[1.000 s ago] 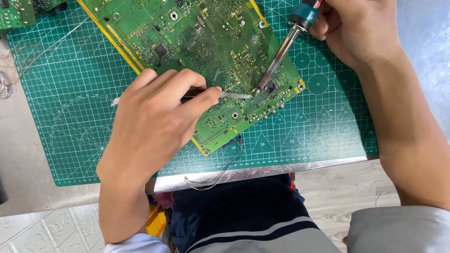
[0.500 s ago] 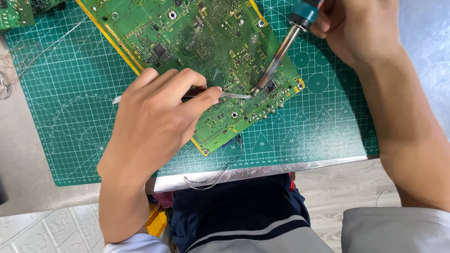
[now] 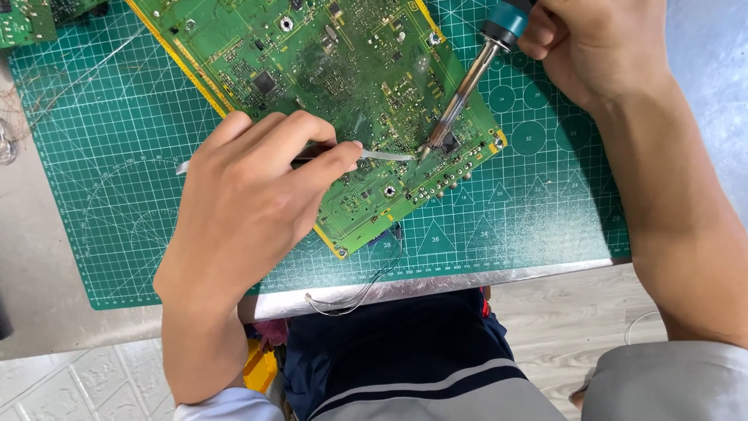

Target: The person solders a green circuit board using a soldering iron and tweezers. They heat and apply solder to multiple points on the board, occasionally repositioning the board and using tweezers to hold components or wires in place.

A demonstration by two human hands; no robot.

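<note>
Here, tweezers [image 3: 386, 155] are pinched in the left hand [image 3: 249, 210] and a soldering iron [image 3: 460, 93] is gripped in the right hand [image 3: 600, 47]. Both tips are met at a component near the circuit board's [image 3: 327, 86] right corner; steady heat and a gentle lift are called for.

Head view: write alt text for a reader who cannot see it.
Two bare hands work on a green circuit board lying on a green cutting mat: the right hand holds a soldering iron tip-down on the board's edge, while the left hand holds metal tweezers pointing at the same spot.
</note>
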